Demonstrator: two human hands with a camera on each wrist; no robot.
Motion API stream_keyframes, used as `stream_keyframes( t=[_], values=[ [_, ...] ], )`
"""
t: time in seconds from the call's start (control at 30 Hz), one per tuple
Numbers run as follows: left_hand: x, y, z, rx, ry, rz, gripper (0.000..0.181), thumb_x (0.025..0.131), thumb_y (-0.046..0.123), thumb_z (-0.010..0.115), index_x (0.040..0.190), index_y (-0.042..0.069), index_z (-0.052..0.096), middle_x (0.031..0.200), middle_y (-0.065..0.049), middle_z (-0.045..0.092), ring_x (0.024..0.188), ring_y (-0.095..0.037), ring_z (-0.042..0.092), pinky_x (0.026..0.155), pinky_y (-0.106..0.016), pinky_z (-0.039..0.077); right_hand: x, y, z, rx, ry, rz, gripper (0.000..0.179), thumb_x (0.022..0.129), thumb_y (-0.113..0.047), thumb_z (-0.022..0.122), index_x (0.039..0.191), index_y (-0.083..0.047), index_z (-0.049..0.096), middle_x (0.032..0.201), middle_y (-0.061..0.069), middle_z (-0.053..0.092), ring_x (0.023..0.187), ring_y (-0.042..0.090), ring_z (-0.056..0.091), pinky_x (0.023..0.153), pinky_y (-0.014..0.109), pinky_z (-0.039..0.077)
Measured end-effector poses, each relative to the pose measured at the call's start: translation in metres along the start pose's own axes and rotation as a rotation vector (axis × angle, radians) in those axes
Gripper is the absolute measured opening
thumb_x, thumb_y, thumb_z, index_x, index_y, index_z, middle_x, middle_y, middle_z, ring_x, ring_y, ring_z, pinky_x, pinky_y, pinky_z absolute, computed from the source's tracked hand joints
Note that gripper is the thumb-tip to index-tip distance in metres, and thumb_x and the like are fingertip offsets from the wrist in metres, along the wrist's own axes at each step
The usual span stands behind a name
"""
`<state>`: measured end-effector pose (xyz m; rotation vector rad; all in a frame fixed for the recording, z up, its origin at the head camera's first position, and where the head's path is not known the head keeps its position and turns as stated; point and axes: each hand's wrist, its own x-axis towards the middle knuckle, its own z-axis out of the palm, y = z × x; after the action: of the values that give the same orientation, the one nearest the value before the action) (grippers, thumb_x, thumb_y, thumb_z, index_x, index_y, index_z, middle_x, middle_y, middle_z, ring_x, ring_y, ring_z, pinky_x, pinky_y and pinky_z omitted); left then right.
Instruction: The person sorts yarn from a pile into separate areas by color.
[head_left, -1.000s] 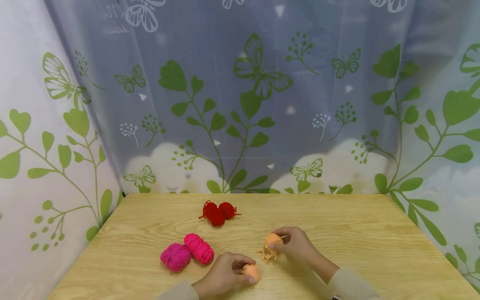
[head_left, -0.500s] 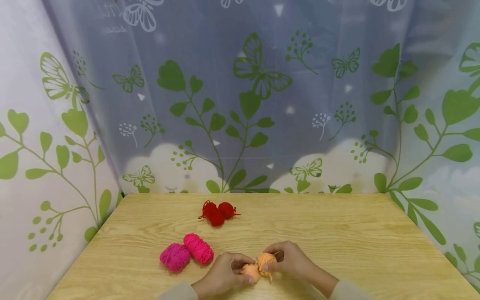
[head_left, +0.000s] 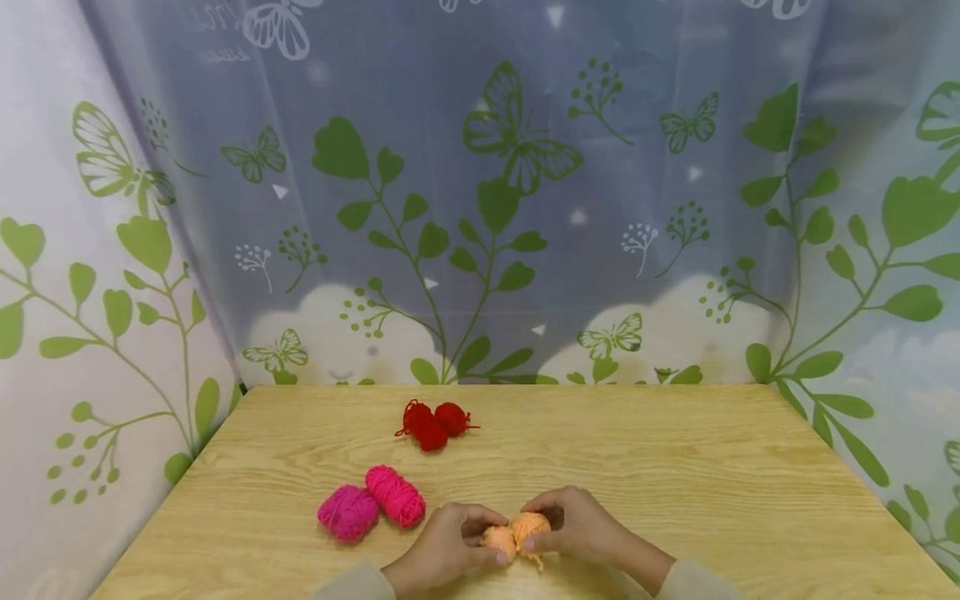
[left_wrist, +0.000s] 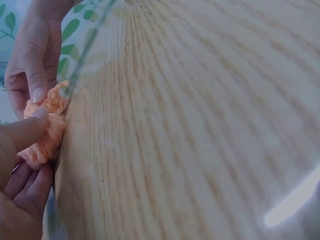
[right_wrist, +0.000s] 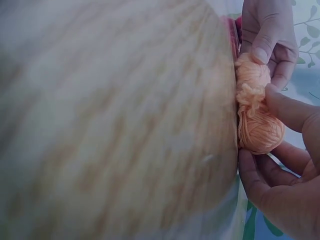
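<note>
Two small peach-orange yarn balls sit side by side, touching, near the front of the table. My left hand (head_left: 442,546) holds the left yarn ball (head_left: 498,542) between thumb and fingers. The right yarn ball (head_left: 531,532) is gripped by my right hand (head_left: 581,533), and a loose strand hangs from its lower side. In the left wrist view, the left hand's yarn ball (left_wrist: 46,142) shows between thumb and curled fingers. The right wrist view shows the right hand's yarn ball (right_wrist: 262,132) with a tuft of loose yarn where the two meet.
Left of my hands lie a magenta yarn ball (head_left: 348,513) and a hot pink yarn skein (head_left: 395,497), touching. Farther back is a cluster of red yarn balls (head_left: 431,429). The wooden table (head_left: 675,467) ends at a patterned curtain (head_left: 510,275).
My right hand has moved left and toward me, bringing its peach-orange yarn ball against the other one. The left hand has stayed in place, holding its yarn ball.
</note>
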<state>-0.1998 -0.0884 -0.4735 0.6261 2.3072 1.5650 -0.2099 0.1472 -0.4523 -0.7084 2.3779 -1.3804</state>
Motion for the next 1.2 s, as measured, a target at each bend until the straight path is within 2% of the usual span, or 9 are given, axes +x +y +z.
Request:
stream_keyframes(
  t=[0.23,0.43,0.67,0.83,1.0,1.2],
  values=[
    [0.000,0.000,0.000,0.010,0.002,0.009,0.033,0.077,0.015,0.081,0.108,0.008,0.072,0.110,-0.005,0.070,0.107,-0.020,0.063,0.089,-0.031,0.053,0.002,0.001,0.000,0.000,-0.010,-0.013,0.042,0.081,-0.020,0.078,0.113,0.004,0.066,0.106,0.011,0.069,0.088,0.017,0.065,0.072,0.023,0.054],
    [0.001,0.001,0.000,0.000,-0.004,0.024,0.033,0.077,0.014,0.080,0.108,0.006,0.071,0.110,-0.005,0.069,0.106,-0.017,0.063,0.087,-0.028,0.053,0.003,0.004,0.001,-0.021,-0.010,-0.023,0.045,0.080,-0.020,0.078,0.114,0.005,0.065,0.108,0.012,0.069,0.088,0.016,0.065,0.072,0.022,0.054],
    [0.002,0.000,-0.001,-0.004,-0.006,0.027,0.035,0.077,0.016,0.080,0.110,0.005,0.070,0.111,-0.006,0.069,0.105,-0.014,0.063,0.086,-0.027,0.053,0.005,0.004,-0.001,-0.049,-0.016,-0.032,0.048,0.081,-0.024,0.077,0.115,0.006,0.064,0.108,0.013,0.069,0.091,0.017,0.065,0.075,0.027,0.055],
    [0.007,0.004,-0.005,0.008,-0.048,0.030,0.042,0.079,0.017,0.078,0.116,0.001,0.067,0.116,-0.010,0.067,0.108,-0.020,0.063,0.086,-0.026,0.053,0.004,0.003,-0.009,-0.056,-0.031,-0.040,0.050,0.083,-0.027,0.075,0.117,0.008,0.062,0.112,0.016,0.067,0.096,0.023,0.065,0.080,0.034,0.056],
    [0.010,0.018,-0.018,0.069,-0.062,0.068,0.046,0.080,0.014,0.077,0.120,-0.004,0.063,0.124,-0.017,0.063,0.114,-0.033,0.060,0.089,-0.034,0.053,0.003,0.000,-0.021,-0.094,-0.033,-0.057,0.049,0.089,-0.029,0.068,0.120,0.008,0.060,0.119,0.022,0.063,0.106,0.037,0.061,0.087,0.044,0.053],
    [0.005,0.031,-0.051,0.198,-0.029,0.074,0.049,0.083,0.021,0.076,0.125,0.000,0.062,0.129,-0.014,0.061,0.120,-0.036,0.054,0.093,-0.045,0.051,0.003,-0.006,-0.048,-0.159,0.000,-0.074,0.050,0.094,-0.032,0.062,0.126,0.005,0.057,0.126,0.023,0.059,0.115,0.043,0.054,0.090,0.046,0.051]
  ],
)
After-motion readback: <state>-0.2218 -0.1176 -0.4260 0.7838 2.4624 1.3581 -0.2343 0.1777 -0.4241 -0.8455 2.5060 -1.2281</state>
